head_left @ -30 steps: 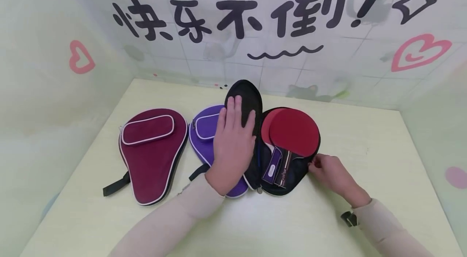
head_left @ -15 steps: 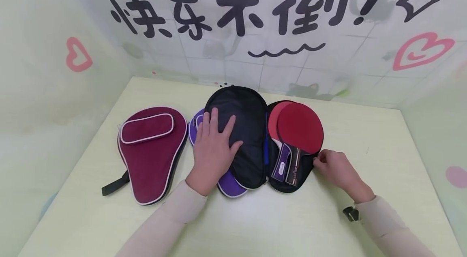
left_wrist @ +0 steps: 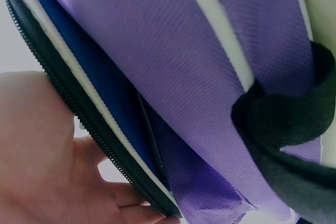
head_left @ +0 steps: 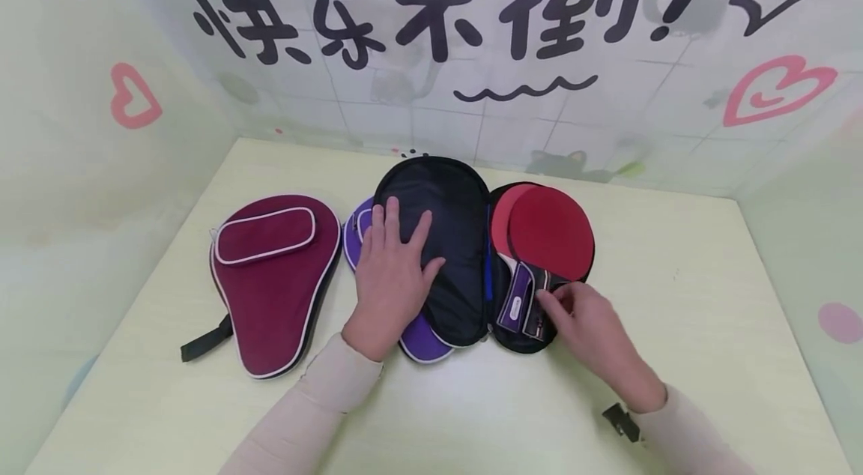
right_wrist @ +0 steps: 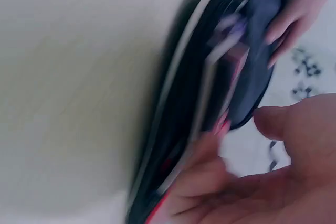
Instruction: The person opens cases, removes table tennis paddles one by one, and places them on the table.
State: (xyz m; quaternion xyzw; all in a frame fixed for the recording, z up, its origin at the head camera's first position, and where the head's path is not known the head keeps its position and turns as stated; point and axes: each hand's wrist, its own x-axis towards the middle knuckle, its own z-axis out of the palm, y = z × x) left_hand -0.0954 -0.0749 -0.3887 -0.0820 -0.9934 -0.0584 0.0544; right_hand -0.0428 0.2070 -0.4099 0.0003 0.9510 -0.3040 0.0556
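A zip-up table tennis bat case lies spread open, its black lid (head_left: 455, 209) folded left over a purple case (head_left: 426, 344). My left hand (head_left: 391, 284) rests on that lid with fingers spread. In the other half lie two red-faced bats, the top bat (head_left: 553, 231) overlapping the lower bat (head_left: 500, 224). One handle is purple (head_left: 515, 299), the other dark (head_left: 534, 321). My right hand (head_left: 596, 333) is at the dark handle, thumb overlapping it in the head view. In the right wrist view, the right thumb (right_wrist: 273, 121) stands apart from the fingers, which reach the bat's edge.
A maroon bat case (head_left: 283, 310) with a white-edged pocket and black strap (head_left: 205, 344) lies at the left of the pale table (head_left: 472, 415). Behind stands a printed wall (head_left: 377, 123). The purple case's dark strap (left_wrist: 283, 124) shows in the left wrist view.
My left hand has moved left and folded the lid down over the purple case. My right hand has left the case's right edge and shifted left to the dark bat handle.
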